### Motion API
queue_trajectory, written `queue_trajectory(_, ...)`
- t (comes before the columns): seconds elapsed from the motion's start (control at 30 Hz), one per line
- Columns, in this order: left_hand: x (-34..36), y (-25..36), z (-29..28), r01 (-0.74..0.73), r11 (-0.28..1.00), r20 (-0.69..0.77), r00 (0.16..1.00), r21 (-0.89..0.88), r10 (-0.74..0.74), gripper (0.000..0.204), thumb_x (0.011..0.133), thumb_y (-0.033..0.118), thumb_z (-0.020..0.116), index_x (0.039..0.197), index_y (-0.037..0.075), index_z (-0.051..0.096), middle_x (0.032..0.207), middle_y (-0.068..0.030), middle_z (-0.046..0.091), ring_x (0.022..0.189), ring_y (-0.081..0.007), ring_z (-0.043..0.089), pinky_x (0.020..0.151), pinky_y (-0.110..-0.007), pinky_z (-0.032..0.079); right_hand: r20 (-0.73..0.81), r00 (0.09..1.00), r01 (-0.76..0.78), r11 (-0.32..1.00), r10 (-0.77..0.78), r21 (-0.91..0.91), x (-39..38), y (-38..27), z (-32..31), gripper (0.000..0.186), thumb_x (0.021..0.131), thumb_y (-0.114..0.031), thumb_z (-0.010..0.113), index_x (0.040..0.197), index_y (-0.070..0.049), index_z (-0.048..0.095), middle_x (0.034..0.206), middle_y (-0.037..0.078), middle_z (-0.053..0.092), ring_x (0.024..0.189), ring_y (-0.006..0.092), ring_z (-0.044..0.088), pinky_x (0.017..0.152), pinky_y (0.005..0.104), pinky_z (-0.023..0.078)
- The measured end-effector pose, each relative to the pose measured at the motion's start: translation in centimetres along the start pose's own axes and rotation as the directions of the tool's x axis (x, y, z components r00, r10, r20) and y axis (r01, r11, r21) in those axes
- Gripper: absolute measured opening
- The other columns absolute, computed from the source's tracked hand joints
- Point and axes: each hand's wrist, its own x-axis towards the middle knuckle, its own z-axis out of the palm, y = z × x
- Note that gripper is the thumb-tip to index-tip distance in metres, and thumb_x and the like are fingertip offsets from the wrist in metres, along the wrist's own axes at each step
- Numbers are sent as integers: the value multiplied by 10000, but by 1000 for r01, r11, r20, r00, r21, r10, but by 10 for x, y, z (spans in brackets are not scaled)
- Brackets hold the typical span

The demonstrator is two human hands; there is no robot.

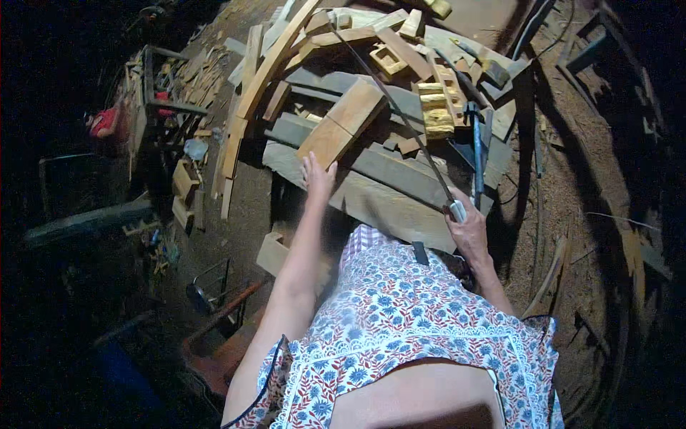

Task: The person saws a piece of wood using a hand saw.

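Wears, nearest to the camera, a white garment [400, 300] with blue and red flowers and lace trim, and just beyond it shows a purple-and-white checked cloth [359, 242]. Has, low on the left, a rust-red frame [236, 304] and, a little farther on, a pale wooden piece [271, 254] beside the left forearm [295, 264]. Holds a pale handle [458, 209] in the right hand [468, 227] at the near right part of the worktop [389, 204], with the grip clamped on it. Reaches forward with the left hand [318, 173] and touches the near end of a thick wooden block [346, 123], with fingers and thumb apart; cannot tell whether this grip squeezes. Shows the block aslant over grey planks, around the middle of the worktop, with a thin dark line across the upper face. Shows also, from the handle toward the far left, a long, thin, dark blade [389, 98], slanting past the right side of the block. To the right of the blade, notched yellow wood [437, 118] near a blue metal tool [478, 146]. Along the left side, long wooden strips [275, 57]; toward the far edge, a jumble of offcuts [407, 50]. Beyond, at far left, a dark frame [148, 93] near scattered wood scraps [200, 79].
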Motion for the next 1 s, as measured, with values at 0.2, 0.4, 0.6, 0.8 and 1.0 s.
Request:
queue_trajectory(0.2, 24, -12, 3, -89, 990, -141, 987, -114, 72, 674, 849, 355, 538, 1365, -4, 296, 1408, -269, 262, 1301, -463, 214, 1074, -497, 190, 205, 977, 52, 999, -51, -1, 13, 8, 15, 499, 716, -52, 608, 1189, -184, 518, 1053, 165, 609, 943, 341, 598, 814, 391, 483)
queue_trajectory(0.4, 51, 27, 6, -65, 994, -185, 982, -87, 48, 569, 882, 288, 467, 1342, -18, 332, 1396, -268, 285, 1284, -465, 242, 1072, -493, 188, 229, 963, 139, 990, -138, 13, 22, 42, 63, 509, 708, -103, 613, 1196, -201, 509, 998, 168, 617, 894, 347, 603, 794, 402, 491)
queue_trajectory(0.6, 74, 26, 24, -29, 995, -259, 964, 93, 52, 432, 852, 185, 461, 1241, -2, 434, 1381, -207, 345, 1285, -468, 252, 1051, -558, 180, 267, 963, 44, 996, -22, -75, 29, 36, 76, 497, 712, -130, 633, 1184, -230, 513, 868, 159, 605, 818, 352, 612, 736, 430, 502)
queue_trajectory(0.8, 73, 29, 29, -6, 978, -271, 961, 209, 64, 352, 843, 129, 430, 1172, 10, 468, 1268, -186, 436, 1252, -431, 315, 1031, -577, 171, 231, 972, 64, 994, -41, -92, 20, 36, 86, 495, 714, -146, 642, 1185, -227, 513, 832, 149, 592, 788, 356, 605, 708, 442, 503)
queue_trajectory(1.0, 71, 44, 23, 37, 974, -258, 966, 224, 23, 242, 860, 108, 406, 1071, 31, 495, 1101, -156, 490, 1131, -337, 412, 1014, -544, 183, 248, 969, 25, 994, 3, -110, 25, 31, 82, 480, 719, -157, 651, 1178, -222, 526, 829, 144, 584, 777, 349, 607, 685, 441, 504)
